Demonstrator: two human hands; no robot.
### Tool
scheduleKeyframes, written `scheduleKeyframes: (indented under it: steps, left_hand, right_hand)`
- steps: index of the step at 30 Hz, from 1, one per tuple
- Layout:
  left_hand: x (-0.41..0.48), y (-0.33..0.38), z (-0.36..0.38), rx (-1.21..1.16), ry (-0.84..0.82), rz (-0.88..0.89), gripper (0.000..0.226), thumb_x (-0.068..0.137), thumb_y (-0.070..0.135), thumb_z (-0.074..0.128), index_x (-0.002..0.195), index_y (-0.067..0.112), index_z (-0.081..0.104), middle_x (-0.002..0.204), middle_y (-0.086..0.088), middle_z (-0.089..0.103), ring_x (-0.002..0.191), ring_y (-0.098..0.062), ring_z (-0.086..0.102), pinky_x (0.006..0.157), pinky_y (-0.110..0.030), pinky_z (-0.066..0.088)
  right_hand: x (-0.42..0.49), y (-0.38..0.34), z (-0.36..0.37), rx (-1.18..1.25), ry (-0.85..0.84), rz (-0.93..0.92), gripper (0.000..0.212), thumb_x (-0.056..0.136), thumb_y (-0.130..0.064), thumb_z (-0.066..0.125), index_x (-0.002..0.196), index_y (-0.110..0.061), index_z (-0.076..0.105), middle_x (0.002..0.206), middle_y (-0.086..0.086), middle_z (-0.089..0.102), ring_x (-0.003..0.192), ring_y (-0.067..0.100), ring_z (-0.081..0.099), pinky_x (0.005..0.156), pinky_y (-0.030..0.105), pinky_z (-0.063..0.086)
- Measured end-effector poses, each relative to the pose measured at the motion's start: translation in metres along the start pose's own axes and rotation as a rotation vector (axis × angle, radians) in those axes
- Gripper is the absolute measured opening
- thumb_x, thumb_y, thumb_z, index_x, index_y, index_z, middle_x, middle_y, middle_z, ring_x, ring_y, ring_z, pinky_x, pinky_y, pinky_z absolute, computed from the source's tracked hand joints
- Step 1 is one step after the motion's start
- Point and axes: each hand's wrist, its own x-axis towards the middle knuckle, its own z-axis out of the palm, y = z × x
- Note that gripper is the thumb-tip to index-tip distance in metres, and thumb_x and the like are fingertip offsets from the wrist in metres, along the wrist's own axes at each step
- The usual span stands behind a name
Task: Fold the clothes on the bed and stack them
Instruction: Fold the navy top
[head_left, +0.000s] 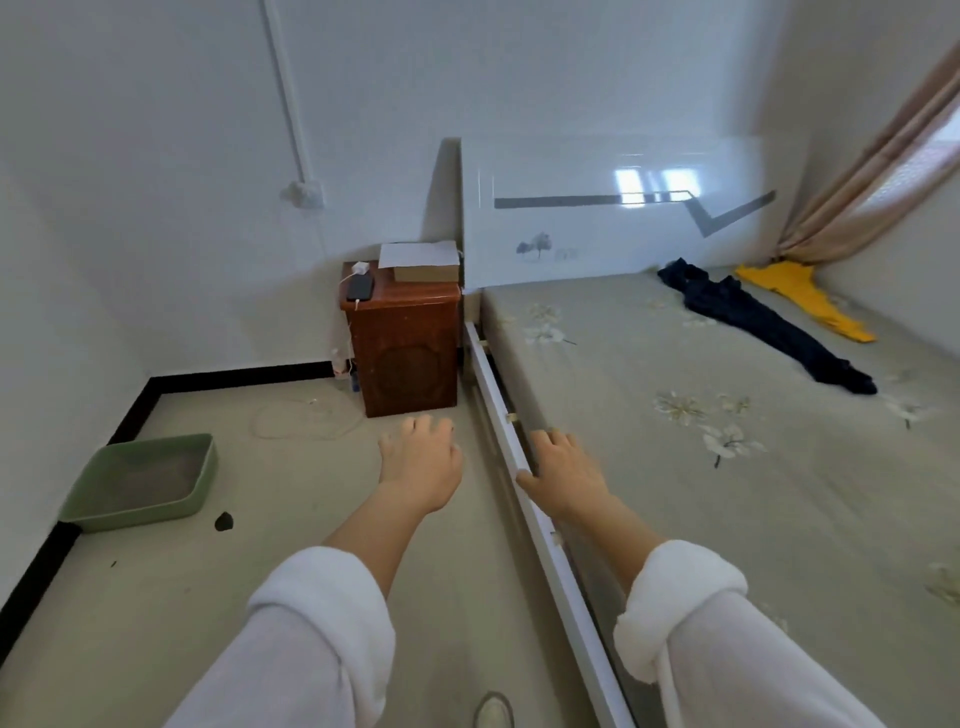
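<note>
Well, nothing is folded yet. Both hands are out in front and hold nothing. The left hand (421, 457) hangs over the floor with its fingers loose and a bit spread. The right hand (563, 467) is at the near edge of the bed (649, 415), over the white side rail (500, 410), with loose fingers too. I cannot tell if it touches the rail.

The clothes are well apart from the hands, at the far right of the bed. A dark blue piece (753, 322) lies long and crumpled, with one end by the headboard (597, 228). A yellow piece (795, 296) lies just beside it, nearer the curtain (857, 182).

I think the first step is to fetch the clothes. To do it well, the person should lean over the bed, take one piece at a time, and pull it to a bare flat part. Then smooth it out before the first fold, so the stack sits neat.
</note>
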Motion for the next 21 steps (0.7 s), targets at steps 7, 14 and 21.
scheduleKeyframes:
  steps: [7, 14, 21]
  left_hand:
    - [0.16, 0.037, 0.022, -0.106, -0.064, 0.11, 0.038, 0.099, 0.033, 0.033, 0.134, 0.021, 0.044, 0.134, -0.002, 0.047, 0.122, -0.02, 0.04, 0.097, -0.039, 0.033]
    - [0.299, 0.041, 0.035, -0.111, -0.149, 0.143, 0.041, 0.1, 0.032, 0.033, 0.139, 0.021, 0.04, 0.14, -0.003, 0.043, 0.128, -0.022, 0.035, 0.105, -0.045, 0.03]
    - [0.461, 0.029, 0.047, -0.068, -0.227, 0.228, 0.041, 0.1, 0.031, 0.029, 0.137, 0.02, 0.039, 0.14, -0.005, 0.041, 0.13, -0.024, 0.032, 0.104, -0.047, 0.028]
  right_hand:
    - [0.131, 0.058, -0.016, 0.039, -0.011, 0.176, 0.048, 0.092, -0.035, 0.049, 0.135, -0.014, 0.041, 0.135, 0.009, 0.047, 0.124, 0.028, 0.043, 0.1, 0.04, 0.038]
    - [0.254, 0.09, -0.031, 0.025, -0.035, 0.264, 0.054, 0.093, -0.038, 0.048, 0.139, -0.013, 0.037, 0.139, 0.011, 0.043, 0.127, 0.029, 0.039, 0.102, 0.041, 0.037]
    - [0.394, 0.104, -0.036, 0.063, -0.003, 0.382, 0.057, 0.095, -0.039, 0.045, 0.144, -0.014, 0.032, 0.142, 0.01, 0.04, 0.13, 0.027, 0.037, 0.104, 0.041, 0.036]
